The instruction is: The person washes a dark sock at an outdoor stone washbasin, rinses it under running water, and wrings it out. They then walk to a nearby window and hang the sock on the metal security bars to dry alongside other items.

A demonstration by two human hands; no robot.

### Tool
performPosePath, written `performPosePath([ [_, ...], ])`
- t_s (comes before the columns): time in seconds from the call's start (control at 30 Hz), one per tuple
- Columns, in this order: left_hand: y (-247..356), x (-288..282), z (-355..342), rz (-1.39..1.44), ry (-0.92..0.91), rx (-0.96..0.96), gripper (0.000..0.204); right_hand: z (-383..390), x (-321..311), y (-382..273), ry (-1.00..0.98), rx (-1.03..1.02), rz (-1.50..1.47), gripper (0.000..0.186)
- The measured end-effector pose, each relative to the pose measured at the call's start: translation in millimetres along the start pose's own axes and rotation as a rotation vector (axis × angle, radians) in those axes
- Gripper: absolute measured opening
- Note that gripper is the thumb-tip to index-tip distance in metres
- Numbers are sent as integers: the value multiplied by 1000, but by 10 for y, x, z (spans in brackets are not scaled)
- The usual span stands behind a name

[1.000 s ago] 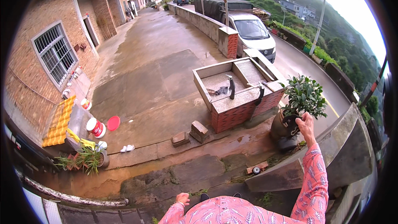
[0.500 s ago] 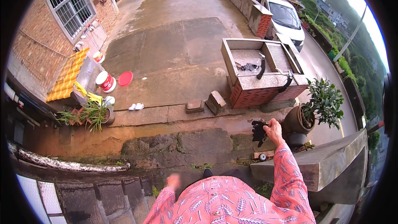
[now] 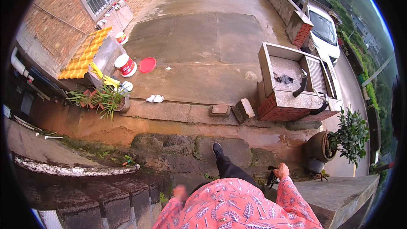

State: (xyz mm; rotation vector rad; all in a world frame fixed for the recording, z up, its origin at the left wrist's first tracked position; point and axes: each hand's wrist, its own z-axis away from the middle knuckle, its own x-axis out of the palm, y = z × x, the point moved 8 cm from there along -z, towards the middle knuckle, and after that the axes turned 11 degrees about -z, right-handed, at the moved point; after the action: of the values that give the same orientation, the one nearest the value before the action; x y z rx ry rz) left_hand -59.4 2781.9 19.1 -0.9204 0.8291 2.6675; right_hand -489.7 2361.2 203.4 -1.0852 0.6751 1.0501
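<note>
Close to the corner of a concrete slab (image 3: 335, 197), my right hand (image 3: 281, 171) is closed on a black glove (image 3: 271, 177), which hangs down on its left side. How many gloves are bunched there I cannot make out. My left hand (image 3: 179, 192) hangs low beside the pink patterned shirt (image 3: 229, 201). It is blurred, and its fingers cannot be read. One dark shoe (image 3: 218, 149) is set forward on the wet stone step (image 3: 235, 144).
A stone sink (image 3: 280, 99) stands ahead right, holding a dark crumpled item. A potted shrub (image 3: 316, 146) is below it. Two blocks (image 3: 243, 111) and white shoes (image 3: 155, 98) line the ledge. At left are potted plants (image 3: 108, 101), a bucket (image 3: 125, 65) and a red lid (image 3: 147, 65).
My right hand has come down and closer to my body with the glove. One foot has stepped forward onto the stone. The view has shifted left, so the surroundings sit further right.
</note>
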Motion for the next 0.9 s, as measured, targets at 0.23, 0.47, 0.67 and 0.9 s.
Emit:
performPosePath([
  [0.23, 331, -584, -1884, 458, -11, -395, 22, -1669, 1095, -867, -67, 11, 12, 32],
  [0.47, 1470, -2368, -3300, 344, 361, -159, 29, -2709, 960, -3294, 64, -309, -310, 26],
  [0.67, 1296, -2634, -4925, 38, 170, 179, 22, -3923, 971, -4253, 163, -300, -358, 27],
  [0.9, 1812, -3812, -7027, 37, -18, -123, 17, -4628, 1948, -4185, 212, 279, -430, 29],
])
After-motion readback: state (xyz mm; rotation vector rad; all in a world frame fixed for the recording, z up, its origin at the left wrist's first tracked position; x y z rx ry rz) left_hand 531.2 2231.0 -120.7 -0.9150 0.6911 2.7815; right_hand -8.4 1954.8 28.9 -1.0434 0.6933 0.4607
